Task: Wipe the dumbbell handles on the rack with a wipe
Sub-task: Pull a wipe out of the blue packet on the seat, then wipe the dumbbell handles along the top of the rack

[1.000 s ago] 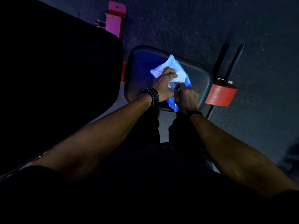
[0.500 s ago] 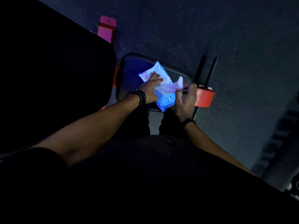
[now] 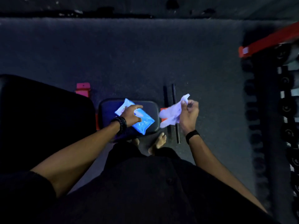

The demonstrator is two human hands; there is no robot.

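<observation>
A blue wipe packet [image 3: 142,123] lies on a small dark padded seat [image 3: 153,107]. My left hand [image 3: 131,114] rests on top of the packet with relaxed fingers. To the right of the seat, my right hand [image 3: 188,113] pinches a white wipe [image 3: 171,114] that hangs crumpled in the air, clear of the packet. Along the right edge stands the dumbbell rack [image 3: 268,41] with a red rail and a row of dark dumbbells [image 3: 287,107], blurred and dim.
A large black bench pad [image 3: 40,118] fills the left side. A pink bracket [image 3: 83,88] sits behind it. Two dark bars [image 3: 174,97] lie on the floor right of the seat. My bare feet [image 3: 159,141] stand on dark rubber flooring [image 3: 145,54].
My right hand has pulled the wipe fully out of the packet and moved it to the right. My view has lifted and turned, bringing the dumbbell rack into sight.
</observation>
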